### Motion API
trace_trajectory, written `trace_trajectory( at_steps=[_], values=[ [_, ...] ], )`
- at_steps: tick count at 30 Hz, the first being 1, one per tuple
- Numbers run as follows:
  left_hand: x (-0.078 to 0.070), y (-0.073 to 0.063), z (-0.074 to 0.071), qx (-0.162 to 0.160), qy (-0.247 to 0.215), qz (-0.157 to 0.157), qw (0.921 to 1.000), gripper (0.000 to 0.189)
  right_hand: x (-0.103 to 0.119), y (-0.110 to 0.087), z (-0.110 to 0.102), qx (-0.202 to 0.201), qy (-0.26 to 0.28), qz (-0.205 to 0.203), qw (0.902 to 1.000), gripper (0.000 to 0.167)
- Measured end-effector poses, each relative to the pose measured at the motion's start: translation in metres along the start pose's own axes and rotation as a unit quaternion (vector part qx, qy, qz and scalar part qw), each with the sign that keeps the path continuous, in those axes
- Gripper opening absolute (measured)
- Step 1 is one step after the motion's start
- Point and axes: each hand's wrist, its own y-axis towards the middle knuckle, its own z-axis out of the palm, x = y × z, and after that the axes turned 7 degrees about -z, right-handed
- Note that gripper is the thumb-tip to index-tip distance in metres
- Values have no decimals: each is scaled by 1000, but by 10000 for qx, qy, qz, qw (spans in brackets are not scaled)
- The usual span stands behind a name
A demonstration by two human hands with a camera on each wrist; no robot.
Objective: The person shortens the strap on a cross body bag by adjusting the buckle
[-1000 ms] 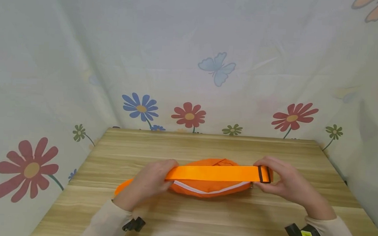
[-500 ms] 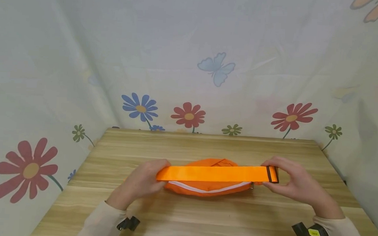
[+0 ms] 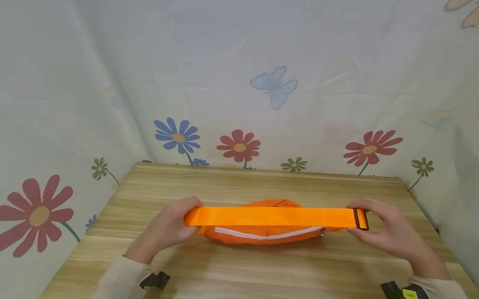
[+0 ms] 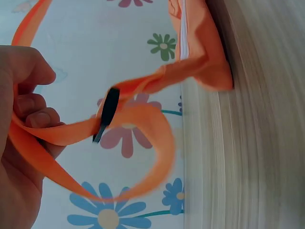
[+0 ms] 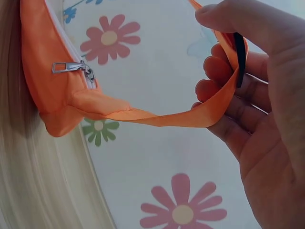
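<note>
An orange waist bag (image 3: 259,231) with a white zipper sits on the wood-grain table (image 3: 233,275). Its bright orange strap (image 3: 272,216) is stretched sideways above the bag, between both hands. My left hand (image 3: 168,222) grips the strap's left end, with fingers curled round it. In the left wrist view, a loop of strap hangs off this hand, carrying a black buckle piece (image 4: 109,109). At the other end, my right hand (image 3: 394,230) pinches the strap beside a black slider (image 3: 361,219). The right wrist view shows a silver zipper pull (image 5: 66,67) at the bag's end.
A pale cloth backdrop (image 3: 228,54) with printed flowers and a butterfly hangs behind and at both sides of the table. Dark wrist cameras (image 3: 404,292) are worn over the beige sleeves (image 3: 119,278).
Both hands have moved apart, left hand leftward and right hand rightward with the slider. More strap now lies stretched between them, and the bag's left end shows more.
</note>
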Motion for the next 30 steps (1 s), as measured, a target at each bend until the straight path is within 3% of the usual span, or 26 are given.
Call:
trace_trajectory(
  at_steps=[7, 12, 18, 21, 26, 30],
  values=[
    [13, -4, -2, -177, -137, 199, 9996, 40, -5, -7, -5, -36, 104, 38, 9999, 69],
    [22, -7, 0, -190, -636, 304, 9973, 41, -7, -10, -6, 2, 89, 119, 9999, 69],
    [31, -10, 3, -480, -1653, 610, 9832, 47, -9, -11, -7, 56, 161, 224, 9996, 66],
    [34, -10, 3, -516, -1937, 686, 9773, 49, -10, -12, -8, 33, 132, 264, 9996, 66],
    [37, -11, 3, -415, -2040, 642, 9760, 50, -13, -16, -10, 7, 30, 297, 9996, 66],
    [41, -11, 2, -441, -1865, 672, 9792, 51, -16, -18, -13, -6, -84, 331, 9994, 67]
  ],
)
